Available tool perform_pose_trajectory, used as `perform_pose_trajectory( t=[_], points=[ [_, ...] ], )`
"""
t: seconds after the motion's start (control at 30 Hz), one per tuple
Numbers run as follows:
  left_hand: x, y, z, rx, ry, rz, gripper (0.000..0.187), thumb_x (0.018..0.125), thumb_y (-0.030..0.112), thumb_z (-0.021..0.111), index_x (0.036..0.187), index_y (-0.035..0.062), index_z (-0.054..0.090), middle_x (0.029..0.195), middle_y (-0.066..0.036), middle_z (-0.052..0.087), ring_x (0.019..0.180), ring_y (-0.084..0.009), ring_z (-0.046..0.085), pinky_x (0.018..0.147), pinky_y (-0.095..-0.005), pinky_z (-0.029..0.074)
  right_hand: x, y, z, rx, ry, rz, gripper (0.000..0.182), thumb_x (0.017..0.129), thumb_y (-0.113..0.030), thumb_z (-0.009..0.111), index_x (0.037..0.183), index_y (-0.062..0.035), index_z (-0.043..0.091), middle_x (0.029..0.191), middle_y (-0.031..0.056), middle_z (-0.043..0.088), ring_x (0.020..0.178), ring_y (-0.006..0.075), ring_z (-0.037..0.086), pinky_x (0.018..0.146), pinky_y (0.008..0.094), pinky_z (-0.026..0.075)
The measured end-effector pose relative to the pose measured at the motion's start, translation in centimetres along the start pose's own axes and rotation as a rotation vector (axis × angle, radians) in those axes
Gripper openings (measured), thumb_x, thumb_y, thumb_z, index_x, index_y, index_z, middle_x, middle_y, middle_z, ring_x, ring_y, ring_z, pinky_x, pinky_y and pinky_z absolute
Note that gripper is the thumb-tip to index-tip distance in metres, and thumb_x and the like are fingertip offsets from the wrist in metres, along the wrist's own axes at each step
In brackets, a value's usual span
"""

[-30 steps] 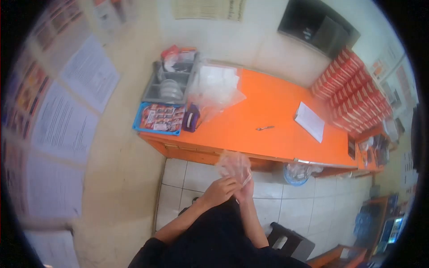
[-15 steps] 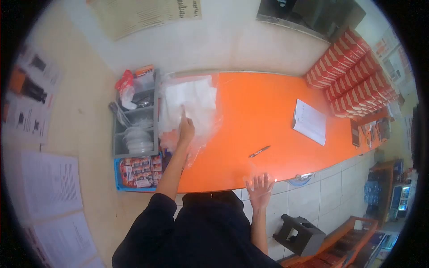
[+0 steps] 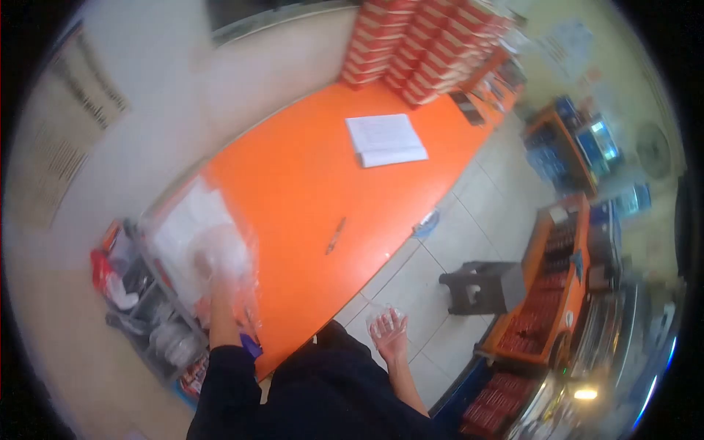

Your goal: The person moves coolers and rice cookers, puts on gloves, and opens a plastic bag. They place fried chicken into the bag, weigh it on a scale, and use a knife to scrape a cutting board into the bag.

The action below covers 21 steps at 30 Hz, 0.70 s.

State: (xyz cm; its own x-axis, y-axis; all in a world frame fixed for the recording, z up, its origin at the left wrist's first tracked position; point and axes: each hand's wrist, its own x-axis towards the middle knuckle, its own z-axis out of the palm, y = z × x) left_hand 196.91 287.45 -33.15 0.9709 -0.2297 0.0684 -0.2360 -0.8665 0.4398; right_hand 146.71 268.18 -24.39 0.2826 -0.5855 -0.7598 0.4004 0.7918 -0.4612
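Observation:
My left hand (image 3: 213, 265) reaches onto a pile of clear plastic bags (image 3: 189, 220) at the near left end of the orange counter (image 3: 293, 176). Motion blur hides whether its fingers grip a bag. My right hand (image 3: 389, 331) hangs below the counter's edge over the tiled floor, palm up with fingers spread. A thin clear plastic film seems to cover it. A pen (image 3: 336, 235) lies on the counter between the two hands.
A white paper pad (image 3: 385, 139) lies farther along the counter, with stacked red boxes (image 3: 418, 51) behind it. A grey organiser tray (image 3: 147, 312) stands left of the bags. A black stool (image 3: 480, 286) and an orange shelf (image 3: 550, 293) stand on the floor at right.
The camera has swung right and tilted. My left hand pulled back from the top of the bag pile to its near side. My right hand stays spread below the counter edge.

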Motion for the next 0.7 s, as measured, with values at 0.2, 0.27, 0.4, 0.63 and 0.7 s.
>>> perform_pose_trajectory(
  t=[0.2,0.27,0.4,0.63,0.7],
  points=[
    [-5.4,11.2,-5.8,-0.293,0.155,0.289,0.016,0.082,0.011,0.060,0.094,0.0009,0.065,0.084,-0.018,0.066,0.072,-0.0329,0.061,0.068,-0.0401,0.049,-4.0,-1.5,-8.3,0.251,0.108,-0.108,0.056,0.097,-0.061,0.045,0.136,-0.0206,0.049,0.122,0.0033,0.047,0.122,0.0219,0.046,0.101,0.0477,0.043],
    [-6.2,15.7,-4.6,-0.404,0.108,0.434,0.016,0.082,0.010,0.060,0.095,0.0011,0.065,0.084,-0.017,0.066,0.072,-0.0323,0.061,0.068,-0.0398,0.050,-2.2,0.3,-8.4,0.310,0.165,-0.167,0.056,0.098,-0.060,0.043,0.136,-0.0200,0.049,0.123,0.0039,0.048,0.121,0.0226,0.046,0.101,0.0499,0.042],
    [-13.8,27.8,-3.7,-0.556,-0.053,0.703,0.018,0.081,0.010,0.061,0.096,0.0014,0.064,0.084,-0.016,0.066,0.071,-0.0312,0.061,0.067,-0.0391,0.050,-3.7,-1.9,-9.7,0.230,0.018,-0.176,0.064,0.100,-0.063,0.031,0.146,-0.0203,0.041,0.141,0.0055,0.043,0.130,0.0243,0.041,0.107,0.0559,0.033],
    [-27.7,41.7,-2.7,-0.607,-0.294,0.976,0.021,0.079,0.008,0.063,0.099,0.0019,0.063,0.083,-0.015,0.065,0.070,-0.0291,0.061,0.065,-0.0379,0.050,-1.8,-8.2,-15.1,-0.053,-0.062,-0.339,0.069,0.101,-0.060,0.032,0.153,-0.0134,0.031,0.154,0.0065,0.035,0.143,0.0260,0.027,0.114,0.0552,0.025],
    [-31.5,45.2,-1.6,-0.612,-0.332,1.012,0.022,0.079,0.008,0.064,0.099,0.0020,0.063,0.083,-0.014,0.065,0.069,-0.0286,0.061,0.064,-0.0375,0.050,-0.1,-10.6,-18.6,-0.021,-0.059,-0.410,0.067,0.102,-0.054,0.038,0.152,-0.0109,0.032,0.154,0.0060,0.034,0.142,0.0254,0.029,0.113,0.0539,0.028]
  ],
)
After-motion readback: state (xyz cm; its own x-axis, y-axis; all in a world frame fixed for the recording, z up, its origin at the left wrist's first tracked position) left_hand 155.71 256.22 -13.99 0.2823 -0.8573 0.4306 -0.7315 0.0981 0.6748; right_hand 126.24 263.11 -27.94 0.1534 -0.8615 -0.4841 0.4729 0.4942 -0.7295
